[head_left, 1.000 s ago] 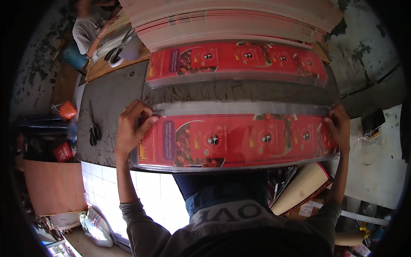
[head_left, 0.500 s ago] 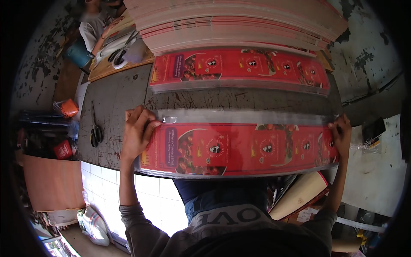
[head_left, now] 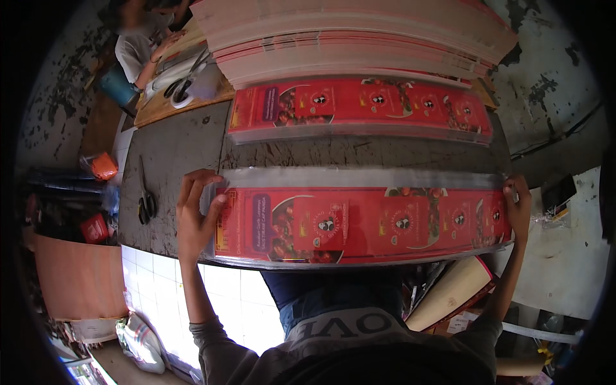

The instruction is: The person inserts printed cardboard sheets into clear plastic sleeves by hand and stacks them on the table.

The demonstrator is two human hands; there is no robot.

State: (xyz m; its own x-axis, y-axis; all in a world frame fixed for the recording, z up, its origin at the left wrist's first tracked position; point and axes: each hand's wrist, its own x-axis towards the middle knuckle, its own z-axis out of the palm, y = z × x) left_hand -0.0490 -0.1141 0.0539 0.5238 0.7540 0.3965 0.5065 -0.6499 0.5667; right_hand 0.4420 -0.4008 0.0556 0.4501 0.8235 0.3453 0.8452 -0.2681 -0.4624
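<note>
Red strip on bench: left hand spread at its left end; right hand at right end, grip unclear.

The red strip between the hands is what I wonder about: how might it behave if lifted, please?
The red strip would probably sag if lifted by one end, being long and narrow. Its glossy clear plastic could make it slippery. Lying flat on the table, it seems unlikely to roll or tip.

Bright white floor tiles gleam near peeling grey walls.
</note>
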